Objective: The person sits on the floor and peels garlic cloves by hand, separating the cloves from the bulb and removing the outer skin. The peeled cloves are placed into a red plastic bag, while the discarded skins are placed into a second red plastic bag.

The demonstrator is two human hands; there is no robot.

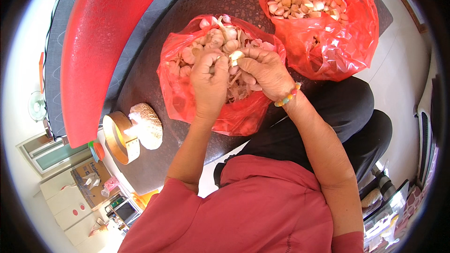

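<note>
Between the thumb and forefinger of my right hand (265,70) is a pale garlic clove (235,56), part of it bare and whitish. A beaded bracelet (289,95) circles that wrist. Close beside the clove, my left hand (210,82) has its fingers curled in and its thumb against the forefinger; whether a scrap of skin is pinched there is too small to tell. Both hands are over an open red plastic bag (175,102) of whole garlic bulbs (214,38) and loose papery skins (240,91).
At the upper right, a second red plastic bag (334,49) holds many separated garlic cloves (302,1). Left of my forearm, a round wooden frame (116,137) stands by a bumpy, light-coloured object (149,123) on the dark table (168,151). A red padded edge (93,42) curves along the left.
</note>
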